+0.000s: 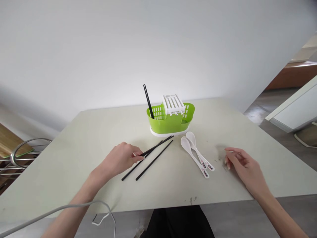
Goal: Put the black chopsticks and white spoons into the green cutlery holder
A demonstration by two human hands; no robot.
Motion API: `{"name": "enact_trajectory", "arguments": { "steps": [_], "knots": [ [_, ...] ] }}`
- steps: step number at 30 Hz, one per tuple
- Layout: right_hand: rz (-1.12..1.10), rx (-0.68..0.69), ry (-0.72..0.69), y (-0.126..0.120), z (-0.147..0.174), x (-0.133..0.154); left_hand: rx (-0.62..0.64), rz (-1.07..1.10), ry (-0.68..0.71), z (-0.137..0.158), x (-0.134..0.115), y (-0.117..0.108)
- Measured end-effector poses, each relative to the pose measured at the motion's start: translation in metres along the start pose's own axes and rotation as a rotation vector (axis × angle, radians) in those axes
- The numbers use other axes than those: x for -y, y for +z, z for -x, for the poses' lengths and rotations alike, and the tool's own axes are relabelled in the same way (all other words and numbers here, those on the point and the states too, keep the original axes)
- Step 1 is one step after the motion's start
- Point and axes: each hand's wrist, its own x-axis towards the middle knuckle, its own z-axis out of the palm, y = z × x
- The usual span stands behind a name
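And it's black chopsticks (159,144) pinched by the left hand (123,157), one or a tight pair, can't tell, tips low before the green basket (168,126)! A snug grip, raised clear, should avoid dragging the loose chopsticks (154,160) on the bench (111,130) alongside. Over in the basket's left end, upright chopsticks (148,100) lean. Beyond the white spoons (193,151), the right hand (244,165) curls loosely, holding nothing.

Left hand (121,157) pinching, back upward; right hand (247,169) loosely curled; forearms (85,191) angled inward, well apart.
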Motion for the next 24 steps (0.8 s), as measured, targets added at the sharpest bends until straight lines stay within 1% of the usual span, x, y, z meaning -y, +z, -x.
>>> {"name": "enact_trajectory", "arguments": {
  "steps": [3,4,5,6,10,11,13,15,18,21,24],
  "knots": [
    [-0.013,-0.065,-0.051,0.006,0.009,0.019,0.142,0.264,0.011,0.004,-0.011,-0.004],
    [-0.031,-0.045,-0.077,0.009,0.013,0.028,0.199,0.342,0.023,0.005,-0.015,-0.003],
    [-0.058,0.007,-0.103,0.014,0.018,0.038,0.254,0.412,0.039,0.005,-0.018,-0.002],
    [-0.088,0.093,-0.122,0.019,0.023,0.048,0.305,0.476,0.056,0.004,-0.021,0.000],
    [-0.303,0.582,-0.102,0.049,0.040,0.088,0.464,0.675,0.096,-0.001,-0.029,0.015],
    [-0.359,0.674,-0.077,0.057,0.042,0.095,0.502,0.712,0.100,-0.001,-0.030,0.020],
    [-0.457,0.790,-0.026,0.073,0.047,0.105,0.577,0.772,0.101,-0.001,-0.031,0.028],
    [-0.529,0.839,0.016,0.088,0.049,0.108,0.651,0.812,0.089,0.001,-0.031,0.034],
    [-0.564,0.851,0.019,0.103,0.050,0.105,0.714,0.820,0.049,0.006,-0.028,0.038],
    [-0.536,0.864,-0.010,0.110,0.050,0.099,0.713,0.818,0.016,0.011,-0.022,0.037],
    [-0.517,0.854,-0.017,0.111,0.049,0.099,0.713,0.838,-0.018,0.014,-0.016,0.033]
  ]
}}
